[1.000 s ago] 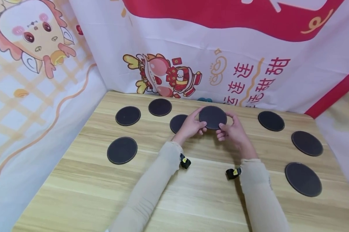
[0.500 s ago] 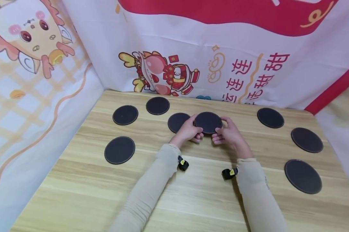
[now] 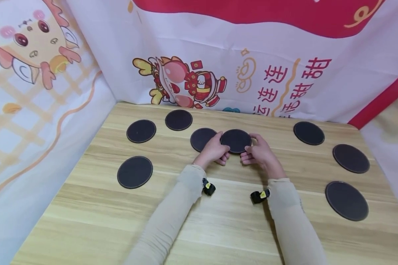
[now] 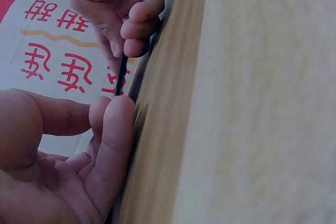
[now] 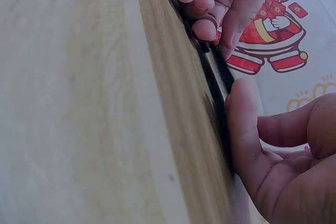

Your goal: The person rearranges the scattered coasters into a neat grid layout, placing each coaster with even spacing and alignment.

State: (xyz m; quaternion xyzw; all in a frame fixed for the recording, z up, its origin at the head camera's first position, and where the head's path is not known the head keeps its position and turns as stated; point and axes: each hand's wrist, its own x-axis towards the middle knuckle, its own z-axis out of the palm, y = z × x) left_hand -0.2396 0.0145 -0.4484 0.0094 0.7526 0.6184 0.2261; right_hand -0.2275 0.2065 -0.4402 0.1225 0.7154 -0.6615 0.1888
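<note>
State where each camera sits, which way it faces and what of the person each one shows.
Head: worn on the head, facing forward and down at the wooden table and dark discs; both sleeved forearms, the left hand and the right hand show.
Left wrist: on the left wrist, facing past the held disc toward red lettering; left hand at lower left, right hand at top.
Right wrist: on the right wrist, facing toward the cartoon figure; right hand at lower right, left hand at top.
Both wrist views share the held disc, edge-on.

Red brush-style Chinese characters "连连" (image 3: 275, 73) and "甜甜" (image 3: 316, 68) on white printed fabric (image 3: 119, 44) beyond bare right hand (image 3: 261, 151); lowest characters cut off.
</note>
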